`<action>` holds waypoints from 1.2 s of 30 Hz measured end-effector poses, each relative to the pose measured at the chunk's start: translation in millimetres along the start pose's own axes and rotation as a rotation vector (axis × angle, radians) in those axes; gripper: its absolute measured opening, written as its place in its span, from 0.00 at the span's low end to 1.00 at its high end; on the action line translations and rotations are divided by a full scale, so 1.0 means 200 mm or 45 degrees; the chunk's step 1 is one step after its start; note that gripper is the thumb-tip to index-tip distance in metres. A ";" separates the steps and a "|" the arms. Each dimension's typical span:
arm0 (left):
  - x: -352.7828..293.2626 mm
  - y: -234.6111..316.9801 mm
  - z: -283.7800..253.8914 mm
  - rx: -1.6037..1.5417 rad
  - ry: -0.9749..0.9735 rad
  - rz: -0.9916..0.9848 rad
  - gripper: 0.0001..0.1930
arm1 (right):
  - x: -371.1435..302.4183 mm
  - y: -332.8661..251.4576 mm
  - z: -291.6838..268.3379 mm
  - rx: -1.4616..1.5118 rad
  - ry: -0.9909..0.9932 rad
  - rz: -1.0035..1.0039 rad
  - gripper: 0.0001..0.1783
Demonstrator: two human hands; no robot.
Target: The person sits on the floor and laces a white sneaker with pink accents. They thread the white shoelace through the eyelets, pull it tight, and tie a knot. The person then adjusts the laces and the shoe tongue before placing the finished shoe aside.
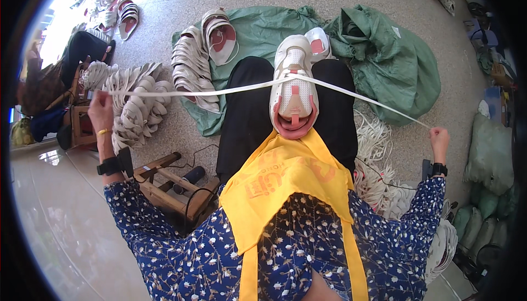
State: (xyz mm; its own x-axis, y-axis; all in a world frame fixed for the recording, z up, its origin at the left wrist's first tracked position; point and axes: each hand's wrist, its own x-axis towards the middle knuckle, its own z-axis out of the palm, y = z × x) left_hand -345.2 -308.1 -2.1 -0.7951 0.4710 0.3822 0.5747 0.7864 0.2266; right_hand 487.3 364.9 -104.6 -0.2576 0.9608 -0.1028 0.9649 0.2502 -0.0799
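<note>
A white and pink shoe (293, 87) rests upright between my knees on my black trousers, its opening toward me. A flat white lace (219, 90) runs through it and is stretched out to both sides. My left hand (100, 111) is raised far to the left, closed on one end of the lace. My right hand (439, 138) is out to the right, closed on the other end. A yellow apron (285, 183) covers my lap below the shoe.
Rows of white shoes (192, 67) lie on green cloth (258, 29) ahead, with more piled at left (137, 103). A green sack (395, 62) sits at right, a heap of white laces (376, 152) by my right leg, a wooden stool (173, 183) at left.
</note>
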 end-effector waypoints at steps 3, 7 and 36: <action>0.03 0.19 0.08 -0.214 0.250 -0.103 0.08 | 0.00 0.07 0.04 1.226 0.101 0.321 0.10; -0.43 0.56 0.23 -0.315 -0.648 -0.186 0.07 | -0.33 -0.66 0.04 1.724 -0.707 0.153 0.09; -0.59 1.85 0.64 -1.419 -0.843 0.032 0.03 | -0.51 -2.09 0.08 1.686 -0.539 -0.618 0.08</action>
State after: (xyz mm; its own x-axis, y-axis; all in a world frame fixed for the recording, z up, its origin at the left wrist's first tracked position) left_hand -63.9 -22.2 -78.7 -0.5416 0.8395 -0.0434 0.1872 0.1707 0.9674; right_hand 109.3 160.3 -75.7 -0.7555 0.6525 -0.0586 0.0920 0.0172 -0.9956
